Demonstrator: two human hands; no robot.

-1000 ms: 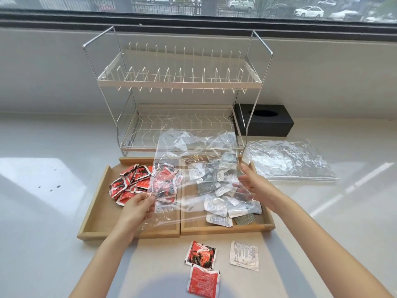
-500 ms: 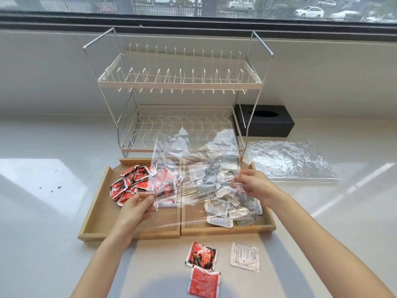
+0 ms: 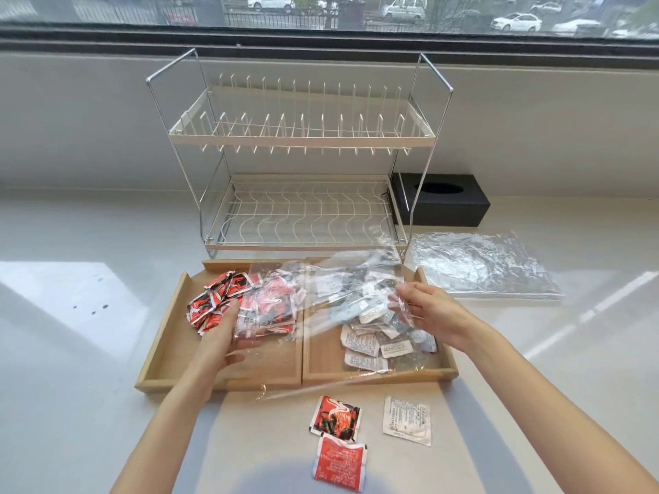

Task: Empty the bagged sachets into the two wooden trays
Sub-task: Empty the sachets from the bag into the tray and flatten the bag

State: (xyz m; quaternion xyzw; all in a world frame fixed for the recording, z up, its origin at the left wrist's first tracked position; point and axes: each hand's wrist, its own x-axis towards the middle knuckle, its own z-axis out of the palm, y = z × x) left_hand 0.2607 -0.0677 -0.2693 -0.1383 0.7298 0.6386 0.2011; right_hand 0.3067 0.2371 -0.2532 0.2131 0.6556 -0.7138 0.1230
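You pinch the bag (image 3: 321, 297) in both grips, right hand (image 3: 426, 310) high, left hand (image 3: 223, 336) low, so sachets (image 3: 371, 336) slide beneath them into the trays (image 3: 167, 333).

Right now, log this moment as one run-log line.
left hand: pinching clear bag | right hand: pinching same bag | left tray: red sachets | right tray: white sachets | three sachets on counter
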